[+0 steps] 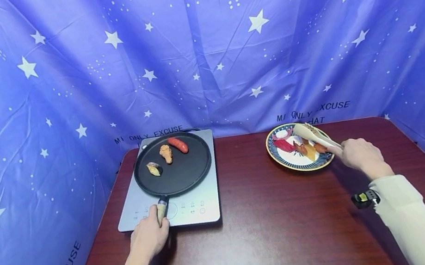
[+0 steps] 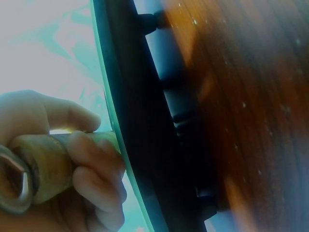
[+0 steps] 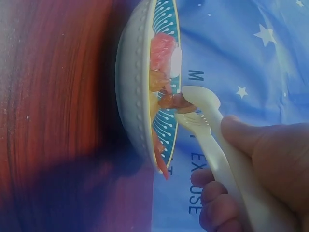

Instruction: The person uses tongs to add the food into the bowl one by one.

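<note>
My left hand point(image 1: 148, 234) grips the wooden handle point(image 2: 46, 164) of a flat black frying pan point(image 1: 189, 169), fingers wrapped round it. On the pan lie a red sausage point(image 1: 178, 145), a fried drumstick point(image 1: 166, 154) and a yellowish, dark-edged piece point(image 1: 154, 169). In my right hand point(image 1: 362, 156) is a pair of cream tongs point(image 1: 314, 135), reaching over a patterned plate point(image 1: 285, 165). The tongs' tips stand around a brown food piece point(image 3: 181, 102) at the plate's rim. A red meat slice point(image 3: 163, 50) and several brown-orange pieces point(image 1: 301, 149) share the plate.
Under the pan is a silver induction cooker point(image 1: 210, 205) with touch controls, at the table's left. The plate stands at the back right of the dark red wooden table point(image 1: 252, 219). A blue star-patterned curtain point(image 1: 190, 51) hangs behind and along both sides.
</note>
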`<state>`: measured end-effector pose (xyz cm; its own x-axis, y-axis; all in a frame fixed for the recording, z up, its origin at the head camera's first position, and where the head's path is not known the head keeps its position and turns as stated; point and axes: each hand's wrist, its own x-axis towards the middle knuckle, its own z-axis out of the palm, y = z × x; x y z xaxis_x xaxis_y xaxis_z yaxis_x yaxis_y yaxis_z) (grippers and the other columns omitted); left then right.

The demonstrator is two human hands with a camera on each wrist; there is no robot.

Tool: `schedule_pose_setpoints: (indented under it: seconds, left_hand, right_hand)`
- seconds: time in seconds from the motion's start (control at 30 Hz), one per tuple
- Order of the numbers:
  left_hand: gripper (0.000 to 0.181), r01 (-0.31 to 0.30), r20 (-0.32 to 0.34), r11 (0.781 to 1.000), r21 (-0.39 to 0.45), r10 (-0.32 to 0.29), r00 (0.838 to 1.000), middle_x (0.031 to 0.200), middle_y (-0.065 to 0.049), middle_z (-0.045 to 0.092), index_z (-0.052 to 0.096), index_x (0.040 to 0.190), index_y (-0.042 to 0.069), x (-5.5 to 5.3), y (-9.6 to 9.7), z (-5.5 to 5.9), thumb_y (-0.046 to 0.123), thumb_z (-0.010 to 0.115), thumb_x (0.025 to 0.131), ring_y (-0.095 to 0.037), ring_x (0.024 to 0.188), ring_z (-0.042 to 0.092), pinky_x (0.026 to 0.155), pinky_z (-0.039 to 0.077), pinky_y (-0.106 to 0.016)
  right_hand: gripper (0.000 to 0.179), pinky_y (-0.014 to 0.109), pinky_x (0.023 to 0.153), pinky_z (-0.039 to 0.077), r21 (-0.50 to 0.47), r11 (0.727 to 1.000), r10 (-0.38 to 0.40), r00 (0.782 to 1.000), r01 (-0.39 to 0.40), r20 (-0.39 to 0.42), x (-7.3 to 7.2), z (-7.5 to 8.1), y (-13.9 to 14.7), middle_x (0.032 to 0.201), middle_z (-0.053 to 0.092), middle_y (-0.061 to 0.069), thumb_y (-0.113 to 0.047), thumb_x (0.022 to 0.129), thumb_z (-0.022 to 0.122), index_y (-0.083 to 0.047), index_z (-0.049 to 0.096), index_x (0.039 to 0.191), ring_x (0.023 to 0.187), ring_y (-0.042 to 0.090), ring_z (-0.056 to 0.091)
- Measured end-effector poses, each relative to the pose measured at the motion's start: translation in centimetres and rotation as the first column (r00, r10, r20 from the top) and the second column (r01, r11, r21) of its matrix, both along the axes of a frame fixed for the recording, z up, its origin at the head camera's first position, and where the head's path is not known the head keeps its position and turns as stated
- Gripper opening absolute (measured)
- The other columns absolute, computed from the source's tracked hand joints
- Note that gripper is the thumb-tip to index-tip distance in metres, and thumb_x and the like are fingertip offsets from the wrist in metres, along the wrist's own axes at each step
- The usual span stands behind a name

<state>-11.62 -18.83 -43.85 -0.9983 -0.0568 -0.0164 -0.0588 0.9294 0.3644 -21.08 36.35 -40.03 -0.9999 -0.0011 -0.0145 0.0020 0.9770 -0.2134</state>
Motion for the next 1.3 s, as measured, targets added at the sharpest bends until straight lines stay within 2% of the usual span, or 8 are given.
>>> schedule_pose_setpoints:
  seconds: [0.17,0.4,0.67,0.8,1.03,1.3]
  left_hand:
    - [0.039,0.002,-0.011,1.0,-0.006,-0.002,1.0,0.072,-0.016,0.057,0.045,0.12,0.003,0.0,0.0,0.0,0.026,0.051,0.088,-0.031,0.059,0.056,0.052,0.041,-0.045]
    - [0.04,0.003,-0.018,1.0,-0.006,-0.003,1.0,0.072,-0.017,0.057,0.045,0.119,0.003,0.0,0.1,0.1,0.026,0.051,0.088,-0.032,0.06,0.056,0.052,0.041,-0.046]
    - [0.039,0.003,-0.02,1.0,-0.008,-0.003,1.0,0.072,-0.018,0.058,0.045,0.119,0.002,0.1,0.1,0.1,0.026,0.051,0.088,-0.032,0.059,0.056,0.052,0.041,-0.045]
    - [0.04,0.003,-0.021,1.0,-0.011,-0.003,1.0,0.072,-0.018,0.058,0.045,0.12,0.002,0.0,0.0,0.0,0.026,0.051,0.088,-0.032,0.059,0.056,0.052,0.041,-0.045]
    - [0.04,0.004,-0.024,1.0,-0.012,-0.004,1.0,0.073,-0.018,0.058,0.045,0.119,0.003,0.0,0.0,0.0,0.026,0.051,0.088,-0.033,0.059,0.056,0.052,0.041,-0.046]
    - [0.038,0.007,-0.025,1.0,-0.016,-0.007,1.0,0.071,-0.017,0.057,0.045,0.117,0.003,0.0,0.1,-0.1,0.026,0.051,0.088,-0.032,0.059,0.056,0.052,0.041,-0.045]
  right_hand:
    - [0.058,0.046,0.047,0.038,-0.04,0.999,0.002,1.0,-0.002,-0.014,0.4,-0.2,0.2,0.069,0.055,0.019,-0.056,0.094,0.04,-0.005,0.062,0.078,0.064,0.039,0.056]
    - [0.067,0.039,0.048,0.037,-0.077,0.997,0.01,1.0,-0.009,0.013,0.8,-0.3,0.5,0.055,0.052,0.002,-0.06,0.094,0.035,-0.001,0.065,0.094,0.058,0.027,0.053]
    - [0.07,0.039,0.051,0.037,-0.095,0.995,-0.01,1.0,0.011,0.008,1.3,0.0,0.9,0.056,0.05,0.003,-0.061,0.094,0.033,0.002,0.062,0.104,0.06,0.028,0.051]
    - [0.068,0.041,0.052,0.037,-0.091,0.996,-0.002,1.0,0.002,-0.002,1.4,0.2,0.9,0.058,0.049,0.005,-0.06,0.094,0.034,0.001,0.062,0.103,0.06,0.03,0.05]
    - [0.055,0.042,0.049,0.037,-0.09,0.996,0.018,0.998,-0.023,-0.053,1.9,0.4,0.2,0.055,0.047,0.004,-0.056,0.095,0.037,-0.008,0.062,0.082,0.057,0.029,0.049]
    - [0.053,0.042,0.048,0.036,-0.085,0.996,0.036,0.998,-0.04,-0.052,2.5,0.9,-0.6,0.057,0.047,0.005,-0.052,0.096,0.039,-0.006,0.064,0.096,0.057,0.029,0.048]
